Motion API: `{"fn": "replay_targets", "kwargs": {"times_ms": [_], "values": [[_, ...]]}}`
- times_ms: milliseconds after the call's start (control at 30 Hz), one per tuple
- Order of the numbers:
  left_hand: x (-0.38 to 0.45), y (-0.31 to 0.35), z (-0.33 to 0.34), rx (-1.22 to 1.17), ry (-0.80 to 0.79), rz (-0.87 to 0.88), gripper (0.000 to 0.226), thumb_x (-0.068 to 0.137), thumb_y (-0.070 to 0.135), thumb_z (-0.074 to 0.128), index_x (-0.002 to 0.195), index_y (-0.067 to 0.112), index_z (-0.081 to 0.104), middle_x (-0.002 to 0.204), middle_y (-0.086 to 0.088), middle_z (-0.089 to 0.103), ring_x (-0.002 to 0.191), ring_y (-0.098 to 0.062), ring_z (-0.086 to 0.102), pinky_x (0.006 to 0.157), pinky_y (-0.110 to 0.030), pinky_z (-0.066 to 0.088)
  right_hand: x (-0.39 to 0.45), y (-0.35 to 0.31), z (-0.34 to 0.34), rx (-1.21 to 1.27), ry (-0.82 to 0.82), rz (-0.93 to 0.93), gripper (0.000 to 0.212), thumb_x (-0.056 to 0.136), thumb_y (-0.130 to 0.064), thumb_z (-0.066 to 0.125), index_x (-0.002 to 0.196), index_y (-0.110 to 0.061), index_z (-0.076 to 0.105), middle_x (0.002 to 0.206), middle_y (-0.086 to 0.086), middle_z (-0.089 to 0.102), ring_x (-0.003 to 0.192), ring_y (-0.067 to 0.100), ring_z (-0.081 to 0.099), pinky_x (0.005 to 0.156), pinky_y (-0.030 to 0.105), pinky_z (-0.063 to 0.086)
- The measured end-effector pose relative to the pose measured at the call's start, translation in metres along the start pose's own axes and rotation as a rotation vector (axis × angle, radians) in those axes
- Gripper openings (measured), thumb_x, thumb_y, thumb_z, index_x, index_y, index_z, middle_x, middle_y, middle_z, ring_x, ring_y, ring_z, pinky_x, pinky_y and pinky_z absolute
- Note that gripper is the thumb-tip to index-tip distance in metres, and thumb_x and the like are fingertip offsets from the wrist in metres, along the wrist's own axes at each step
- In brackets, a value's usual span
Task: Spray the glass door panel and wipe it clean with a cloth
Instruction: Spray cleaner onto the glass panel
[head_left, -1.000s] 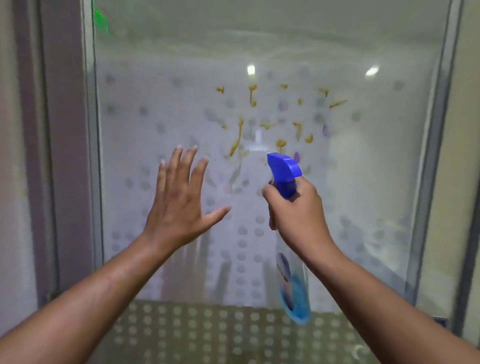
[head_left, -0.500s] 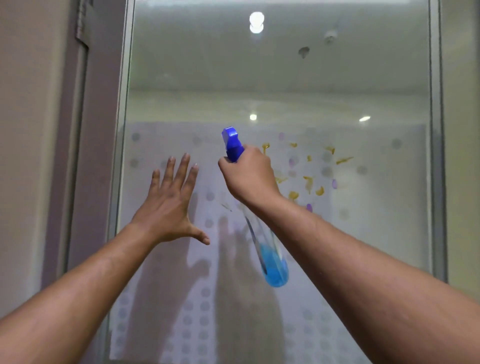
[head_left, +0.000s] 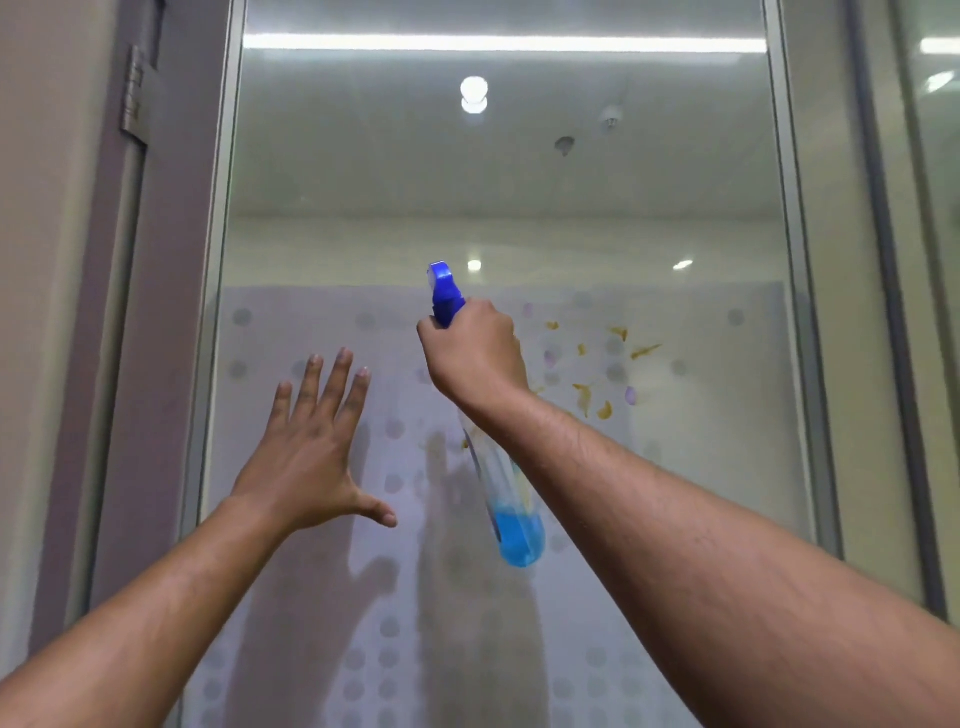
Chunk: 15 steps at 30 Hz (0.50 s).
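- The right hand (head_left: 475, 353) grips the spray bottle (head_left: 506, 499), held at much the same spot as half a second ago, nozzle toward the glass door panel (head_left: 498, 182).
- The left hand (head_left: 306, 457) stays open, fingers spread near the glass.
- Yellow smears (head_left: 589, 397) now sit just right of the bottle.

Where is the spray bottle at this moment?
In the head view, the spray bottle is near the centre, gripped by the right hand before the glass door panel.

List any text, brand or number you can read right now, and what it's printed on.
None can be read.
Clear spray bottle with blue trigger head, held in the right hand: any label is blurred and mostly hidden by the arm.
Frosted dotted glass door panel: only dots and yellow smears, no lettering.
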<state>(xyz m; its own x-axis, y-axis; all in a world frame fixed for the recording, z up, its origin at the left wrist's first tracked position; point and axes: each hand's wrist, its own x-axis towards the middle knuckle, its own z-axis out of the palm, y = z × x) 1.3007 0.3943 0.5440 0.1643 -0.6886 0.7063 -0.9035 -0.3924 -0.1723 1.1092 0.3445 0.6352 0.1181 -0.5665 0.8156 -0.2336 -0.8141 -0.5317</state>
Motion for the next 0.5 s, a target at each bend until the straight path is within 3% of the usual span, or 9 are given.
{"fn": "replay_targets", "kwargs": {"times_ms": [100,200,300,500], "values": [[0.000,0.001,-0.002,0.014,-0.011,-0.004,0.175,0.043,0.113,0.049,0.158,0.018,-0.042,0.164,-0.003,-0.055,0.156,-0.034,-0.044,0.134,-0.060,-0.007,0.009,0.008,-0.030,-0.012,0.058,0.028,0.020,0.094,-0.030,0.058,0.092,-0.011,0.057,0.082,0.008,0.063,0.079,0.038,0.064,0.060,0.036,0.046],[0.000,0.002,-0.003,0.021,-0.023,-0.010,0.176,0.042,0.114,0.048,0.158,0.016,-0.043,0.163,-0.003,-0.056,0.155,-0.034,-0.045,0.134,-0.060,-0.007,0.020,0.023,-0.071,-0.015,0.129,0.061,0.020,0.091,-0.030,0.058,0.086,-0.011,0.059,0.092,0.021,0.074,0.083,0.045,0.074,0.078,0.052,0.064],[0.000,0.003,-0.004,0.027,-0.028,-0.017,0.176,0.042,0.114,0.047,0.157,0.016,-0.044,0.161,-0.004,-0.058,0.154,-0.033,-0.047,0.134,-0.061,-0.006,0.023,0.051,-0.108,-0.061,0.191,0.118,0.021,0.088,-0.027,0.057,0.073,-0.013,0.051,0.074,0.016,0.064,0.073,0.045,0.075,0.077,0.056,0.064],[-0.001,0.003,-0.002,-0.005,-0.019,-0.002,0.176,0.042,0.112,0.051,0.158,0.018,-0.042,0.163,-0.002,-0.056,0.154,-0.031,-0.048,0.134,-0.061,-0.007,0.014,0.100,-0.151,-0.072,0.262,0.258,0.018,0.090,-0.024,0.058,0.080,-0.010,0.054,0.068,0.010,0.061,0.056,0.037,0.070,0.072,0.063,0.065]]}}
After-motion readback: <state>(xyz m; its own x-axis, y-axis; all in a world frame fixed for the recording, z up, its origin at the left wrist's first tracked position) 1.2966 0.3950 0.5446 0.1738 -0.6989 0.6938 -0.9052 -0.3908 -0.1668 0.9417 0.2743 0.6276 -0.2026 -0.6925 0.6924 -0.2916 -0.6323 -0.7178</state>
